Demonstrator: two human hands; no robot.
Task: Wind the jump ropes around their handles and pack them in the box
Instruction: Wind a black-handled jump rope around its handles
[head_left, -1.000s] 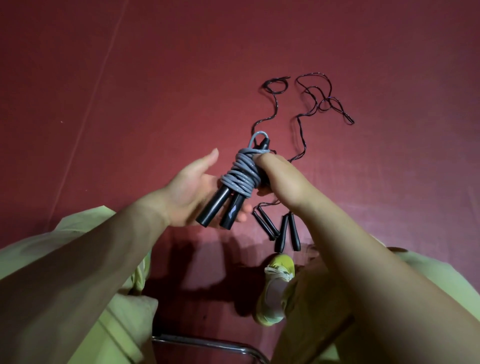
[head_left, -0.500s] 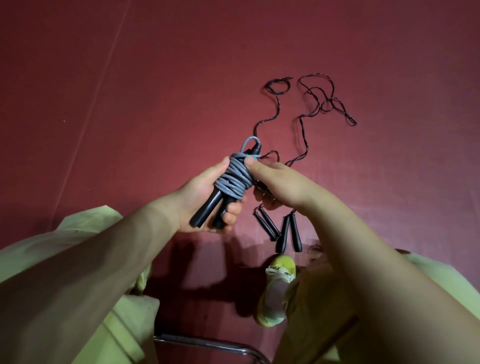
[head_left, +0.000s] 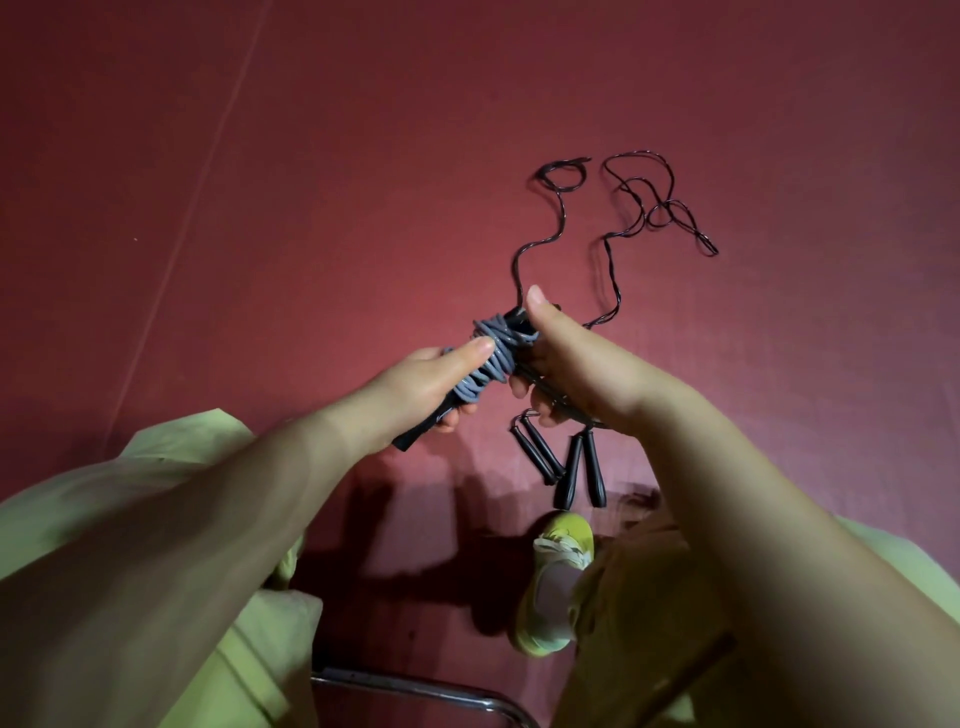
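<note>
Red floor (head_left: 363, 156) lay below. Left hand (head_left: 421, 384) gripped the grey rope (head_left: 491, 358) bundle; right hand (head_left: 582, 364) pinched its end. Judged: tucking; boxing next, black ropes (head_left: 613, 244) beyond unwound.

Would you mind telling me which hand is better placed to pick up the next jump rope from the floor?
Probably the right hand: it hovers directly above the black handles, while the left hand grips the wound grey rope bundle.

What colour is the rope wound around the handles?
Grey rope, on black handles; head view.
</note>
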